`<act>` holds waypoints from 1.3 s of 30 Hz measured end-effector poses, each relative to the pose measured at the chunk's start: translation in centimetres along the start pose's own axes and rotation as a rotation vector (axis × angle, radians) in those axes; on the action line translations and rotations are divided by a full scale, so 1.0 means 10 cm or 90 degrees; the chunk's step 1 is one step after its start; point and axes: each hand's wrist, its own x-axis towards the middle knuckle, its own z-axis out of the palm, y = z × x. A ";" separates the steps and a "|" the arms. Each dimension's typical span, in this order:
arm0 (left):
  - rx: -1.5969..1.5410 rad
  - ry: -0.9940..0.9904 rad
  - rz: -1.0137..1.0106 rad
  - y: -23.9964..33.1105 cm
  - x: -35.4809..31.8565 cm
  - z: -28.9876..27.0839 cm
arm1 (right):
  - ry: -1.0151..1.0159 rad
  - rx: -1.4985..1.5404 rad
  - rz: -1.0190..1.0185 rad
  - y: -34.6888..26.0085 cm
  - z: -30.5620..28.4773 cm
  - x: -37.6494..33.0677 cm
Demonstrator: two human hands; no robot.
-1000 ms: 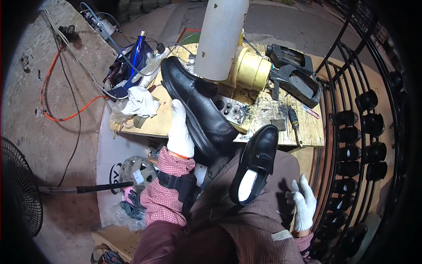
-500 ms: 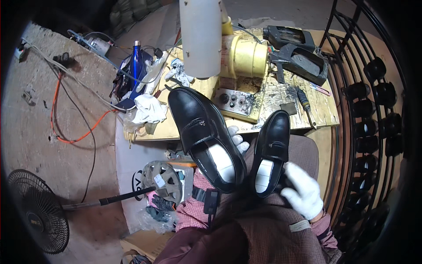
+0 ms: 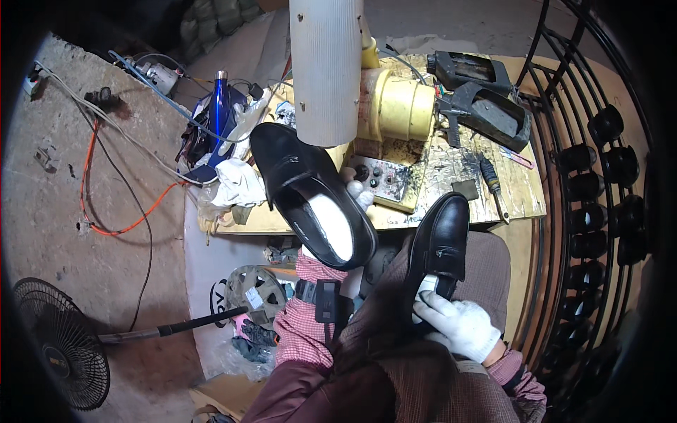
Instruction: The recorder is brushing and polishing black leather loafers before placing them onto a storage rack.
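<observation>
Two black leather shoes are in my white-gloved hands. My left hand [image 3: 358, 194] is mostly hidden under the larger shoe [image 3: 310, 190], holding it up with its white insole facing me, toe pointing away to the left. My right hand [image 3: 458, 326] grips the heel of the second black shoe [image 3: 441, 247], which rests on my brown-trousered knee with its toe toward the workbench. Both shoes sit side by side, a little apart.
A wooden workbench [image 3: 522, 190] holds a yellow machine [image 3: 398, 109], a white cylinder [image 3: 326, 67], a control box [image 3: 384, 180], a screwdriver [image 3: 491, 180] and grey clamps [image 3: 483, 106]. Left: a blue bottle [image 3: 220, 106], white rag [image 3: 236, 185], orange cable [image 3: 113, 229], fan [image 3: 53, 345]. Black rack [image 3: 613, 204] right.
Both shoes have swung nearer together and lower in view. My right hand came onto the smaller shoe's heel. The larger shoe turned so its insole faces up.
</observation>
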 end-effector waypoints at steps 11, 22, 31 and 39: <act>0.142 0.202 0.047 -0.38 -0.45 0.40 | 0.329 -0.375 0.481 1.85 -0.28 0.64; -0.185 0.013 -0.177 -0.74 -0.90 -0.08 | 0.156 0.069 -0.093 -0.03 -0.26 0.34; -0.146 0.028 -0.282 -0.84 -1.17 0.17 | 0.273 -0.109 0.010 -0.36 -0.42 0.47; -0.371 0.165 -0.246 -0.85 -1.08 0.21 | 0.263 0.003 0.010 -0.36 -0.45 0.45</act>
